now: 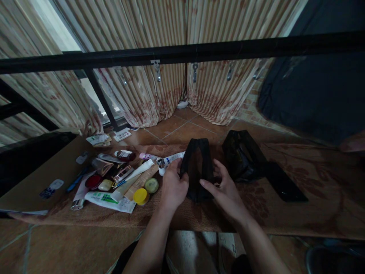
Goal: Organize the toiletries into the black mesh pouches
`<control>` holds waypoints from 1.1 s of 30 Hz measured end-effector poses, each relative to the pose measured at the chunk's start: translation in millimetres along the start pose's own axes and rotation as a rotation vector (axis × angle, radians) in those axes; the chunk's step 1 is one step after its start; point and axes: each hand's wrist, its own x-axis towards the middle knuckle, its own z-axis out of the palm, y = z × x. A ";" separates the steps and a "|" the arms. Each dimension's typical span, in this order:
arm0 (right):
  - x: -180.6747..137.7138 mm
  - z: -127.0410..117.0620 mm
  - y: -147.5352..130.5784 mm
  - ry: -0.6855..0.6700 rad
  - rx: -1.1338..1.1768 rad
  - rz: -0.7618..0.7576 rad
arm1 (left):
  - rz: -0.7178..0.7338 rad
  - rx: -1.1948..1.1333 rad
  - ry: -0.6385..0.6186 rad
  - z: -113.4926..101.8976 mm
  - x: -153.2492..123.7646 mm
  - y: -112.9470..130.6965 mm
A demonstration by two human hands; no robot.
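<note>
A black fabric pouch (197,190) stands on the cloth-covered bench in front of me, its mouth parted so that the dim inside shows. My left hand (174,187) grips its left side, thumb at the rim. On the right side, my right hand (225,192) holds the pouch wall with thumb and fingers. Left of the pouch lies a spread of cosmetics: a white tube with green print (110,201), a yellow-lidded jar (141,196), a green-topped jar (151,185), and a small silver-capped bottle (161,166). What the pouch holds cannot be made out.
Right of the pouch sit a glossy black bag (242,156) and a flat black phone-like slab (285,182). A cardboard box (48,175) stands at the left end of the bench (216,222). A dark metal rail (171,55) runs across behind. Part of a hand (353,142) shows at far right.
</note>
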 end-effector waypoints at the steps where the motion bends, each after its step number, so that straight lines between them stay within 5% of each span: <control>1: -3.0 -0.3 -0.5 -0.020 -0.010 -0.023 | -0.001 -0.029 0.014 -0.1 1.5 -2.2; 5: -8.4 -4.3 0.8 -0.032 -0.043 -0.124 | -0.008 -0.088 0.023 -3.1 4.8 -3.7; 12: 1.0 -27.3 16.7 0.230 -0.187 -0.227 | -0.123 -0.103 0.003 -16.2 5.7 -0.2; 20: 2.9 -32.7 17.7 0.186 -0.335 -0.069 | 0.121 -0.160 -0.015 -21.3 5.2 4.7; 25: 2.8 -31.8 12.9 0.199 -0.356 -0.069 | 0.224 0.040 -0.203 -24.6 3.0 2.0; 30: 2.9 -34.4 10.9 0.208 -0.327 -0.012 | 0.067 0.153 -0.090 -27.5 5.6 -1.6; 33: 2.8 -38.2 9.3 0.206 -0.198 0.092 | -0.132 0.051 -0.145 -33.8 5.4 5.8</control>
